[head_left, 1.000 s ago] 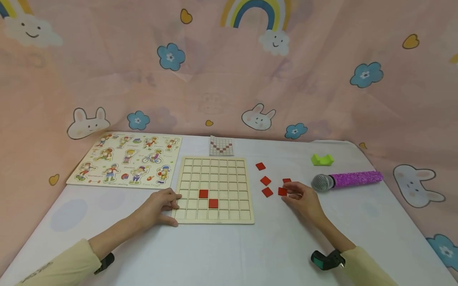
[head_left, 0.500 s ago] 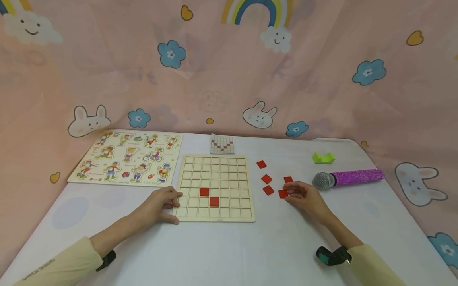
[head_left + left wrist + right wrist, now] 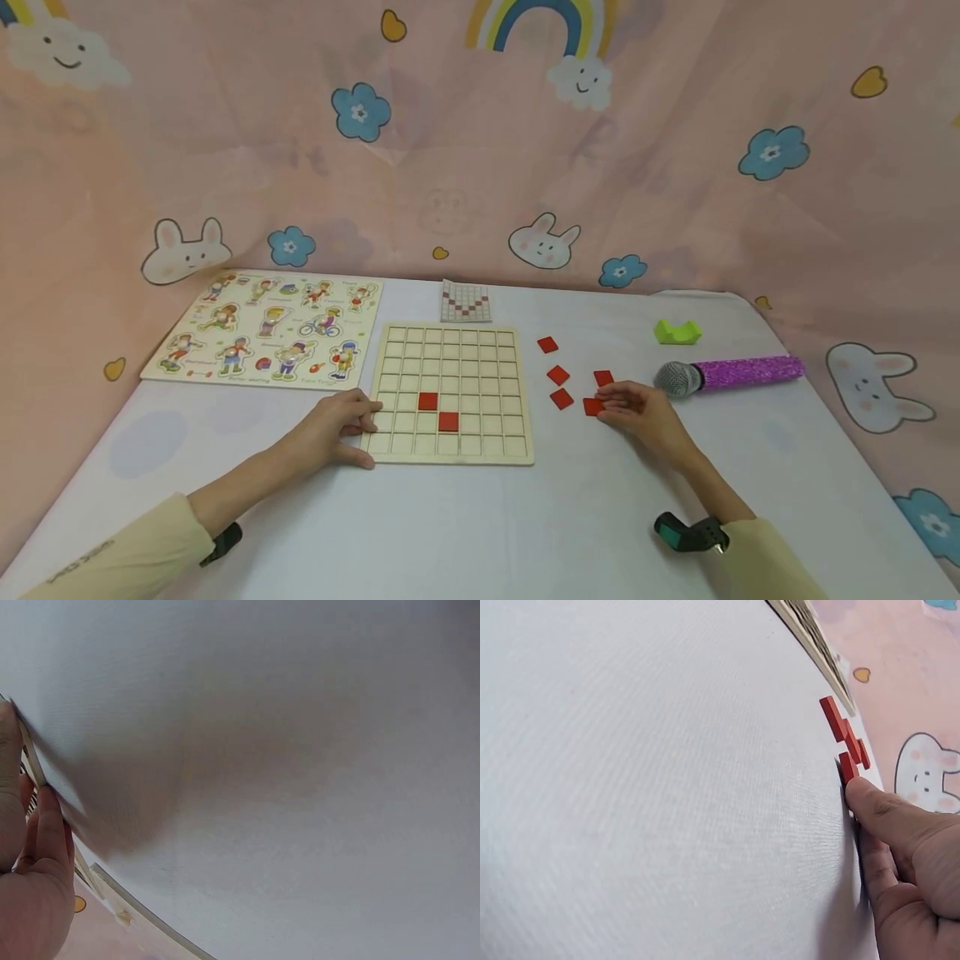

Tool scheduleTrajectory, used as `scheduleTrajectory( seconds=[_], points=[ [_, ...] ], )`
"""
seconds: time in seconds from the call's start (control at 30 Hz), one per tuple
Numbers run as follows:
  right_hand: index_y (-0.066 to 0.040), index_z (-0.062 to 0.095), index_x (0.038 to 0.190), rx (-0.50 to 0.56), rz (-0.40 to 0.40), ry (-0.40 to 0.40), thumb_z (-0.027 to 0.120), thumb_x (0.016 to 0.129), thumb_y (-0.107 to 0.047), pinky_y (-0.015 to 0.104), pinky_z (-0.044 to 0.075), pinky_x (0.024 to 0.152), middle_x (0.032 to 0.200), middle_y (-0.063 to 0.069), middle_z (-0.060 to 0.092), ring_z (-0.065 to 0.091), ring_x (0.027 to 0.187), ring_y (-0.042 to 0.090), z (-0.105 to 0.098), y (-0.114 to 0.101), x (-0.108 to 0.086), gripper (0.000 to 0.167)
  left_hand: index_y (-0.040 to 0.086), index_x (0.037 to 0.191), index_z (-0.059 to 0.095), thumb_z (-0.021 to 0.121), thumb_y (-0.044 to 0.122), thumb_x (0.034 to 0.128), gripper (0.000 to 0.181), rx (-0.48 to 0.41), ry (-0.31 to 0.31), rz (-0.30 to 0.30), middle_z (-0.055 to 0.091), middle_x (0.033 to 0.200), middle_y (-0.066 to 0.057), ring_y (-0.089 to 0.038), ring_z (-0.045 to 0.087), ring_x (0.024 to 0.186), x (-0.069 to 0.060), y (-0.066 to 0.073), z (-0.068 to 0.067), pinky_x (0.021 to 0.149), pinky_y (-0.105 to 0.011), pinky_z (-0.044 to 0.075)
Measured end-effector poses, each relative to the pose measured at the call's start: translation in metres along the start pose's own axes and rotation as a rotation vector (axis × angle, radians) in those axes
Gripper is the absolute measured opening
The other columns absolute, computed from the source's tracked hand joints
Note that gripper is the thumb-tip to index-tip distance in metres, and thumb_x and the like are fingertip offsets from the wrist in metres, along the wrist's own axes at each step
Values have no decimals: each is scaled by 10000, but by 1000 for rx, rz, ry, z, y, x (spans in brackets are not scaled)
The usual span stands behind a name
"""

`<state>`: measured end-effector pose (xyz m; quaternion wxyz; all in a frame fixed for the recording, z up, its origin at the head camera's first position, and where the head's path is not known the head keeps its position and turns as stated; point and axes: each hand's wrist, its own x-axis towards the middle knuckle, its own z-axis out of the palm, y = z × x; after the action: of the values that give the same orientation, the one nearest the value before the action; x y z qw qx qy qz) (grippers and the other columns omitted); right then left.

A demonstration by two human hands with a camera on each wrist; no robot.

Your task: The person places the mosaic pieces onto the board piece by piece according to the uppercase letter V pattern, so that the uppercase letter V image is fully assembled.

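Observation:
A pale wooden grid board (image 3: pixel 487 375) lies on the table, with one red square tile (image 3: pixel 427 402) and another red tile (image 3: pixel 448 422) set in its cells. My left hand (image 3: pixel 337 429) grips the board's left edge, thumb near the front corner. In the left wrist view the left hand (image 3: pixel 37 862) shows at the far left, on the board's rim. To the right of the board, my right hand (image 3: pixel 645 417) pinches a red tile (image 3: pixel 592 407) at the table surface. The right wrist view shows the thumb (image 3: pixel 866 795) on that tile. Several loose red tiles (image 3: pixel 558 375) lie beside it.
Behind the board stands a small pattern card (image 3: pixel 465 302) with a red V of squares. A picture puzzle board (image 3: pixel 255 333) lies at the back left. On the right are a purple glittery microphone (image 3: pixel 750 372) and a green holder (image 3: pixel 677 332). A pink printed cloth (image 3: pixel 450 150) hangs behind.
The right hand and the red tile in its fingers have shifted slightly toward me, away from the loose tiles. The left hand stays at the board's edge.

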<state>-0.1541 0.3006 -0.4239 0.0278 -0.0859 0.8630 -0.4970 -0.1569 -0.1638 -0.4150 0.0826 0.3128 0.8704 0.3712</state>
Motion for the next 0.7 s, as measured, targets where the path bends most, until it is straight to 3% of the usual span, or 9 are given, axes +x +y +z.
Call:
scheduleTrajectory(
  seconds=[0.1, 0.3, 0.43, 0.7],
  points=[
    [79, 607, 1155, -20, 12, 18, 718, 832, -22, 130, 515, 799, 1100, 241, 644, 645, 899, 55, 0, -2, -1, 356, 85, 746, 532, 880, 126, 607, 377, -6, 3, -3, 599, 1051, -98, -380, 557, 1145, -1, 1, 0, 857, -226, 531],
    [72, 599, 1185, -23, 83, 30, 726, 833, -50, 131, 513, 809, 1105, 235, 652, 667, 922, 102, -1, -10, -3, 394, 78, 741, 532, 879, 138, 610, 376, -19, 4, 5, 602, 1056, -118, -404, 554, 1131, -2, 1, -2, 851, -241, 538],
    [81, 585, 1200, 10, 109, 29, 726, 834, -49, 147, 519, 817, 1136, 248, 641, 683, 941, 149, -1, -16, -3, 413, 79, 742, 533, 879, 146, 615, 374, -9, 4, 13, 601, 1081, -141, -405, 552, 1117, -2, 1, -2, 851, -235, 536],
    [115, 540, 1236, 133, 161, 45, 712, 839, -16, 213, 541, 822, 1185, 278, 609, 683, 939, 121, 8, -27, 2, 453, 96, 733, 547, 883, 165, 609, 364, 19, 6, 1, 611, 1062, -126, -398, 559, 1109, 0, 1, -3, 843, -234, 539]
  ],
)
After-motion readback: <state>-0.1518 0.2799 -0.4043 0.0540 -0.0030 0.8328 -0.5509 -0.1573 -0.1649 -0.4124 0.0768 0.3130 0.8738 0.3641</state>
